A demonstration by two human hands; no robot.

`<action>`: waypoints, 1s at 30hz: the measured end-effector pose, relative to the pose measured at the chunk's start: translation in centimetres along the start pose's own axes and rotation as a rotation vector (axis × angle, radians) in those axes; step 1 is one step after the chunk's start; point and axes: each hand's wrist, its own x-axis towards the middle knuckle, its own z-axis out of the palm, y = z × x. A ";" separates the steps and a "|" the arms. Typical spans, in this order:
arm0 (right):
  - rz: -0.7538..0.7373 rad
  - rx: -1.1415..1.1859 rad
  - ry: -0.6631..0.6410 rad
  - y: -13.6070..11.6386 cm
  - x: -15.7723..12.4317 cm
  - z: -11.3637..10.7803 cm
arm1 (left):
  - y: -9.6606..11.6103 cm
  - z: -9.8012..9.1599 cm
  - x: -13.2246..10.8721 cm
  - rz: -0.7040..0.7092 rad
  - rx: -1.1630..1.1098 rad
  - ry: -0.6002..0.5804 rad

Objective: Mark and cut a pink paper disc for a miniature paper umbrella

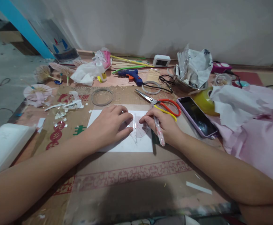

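Observation:
A white sheet of paper [124, 147] lies on the cardboard, with a round drawing of reddish lines [140, 129] fanning out from its middle. My left hand [110, 125] rests on the sheet, thumb and fingers closed on the edge of a clear plastic set square [134, 132]. That set square lies across the drawing's left part. In my right hand [163, 123] is a clear-barrelled pen [159, 132], tilted with its rear end toward me. Its tip is hidden behind my fingers, near the drawing's right side. Just beyond that hand lie scissors [168, 106] with red and yellow handles.
A phone [197, 117] lies at right beside pink cloth [246, 134] and yellow tape [205, 101]. Behind are a blue glue gun [131, 75], a metal bowl [192, 86] and a tape ring [102, 97]. Paper scraps [67, 106] and a white box [7, 147] are at left.

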 end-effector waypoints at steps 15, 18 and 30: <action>0.016 -0.015 0.001 -0.2 0.0 -0.1 | 0.2 0.0 0.0 0.022 0.034 0.027; 0.020 -0.010 -0.004 -0.3 0.1 -0.2 | 0.1 0.0 0.0 0.026 0.033 0.024; -0.071 0.089 0.034 0.1 -0.3 0.0 | 0.1 0.4 -0.2 0.049 0.020 0.048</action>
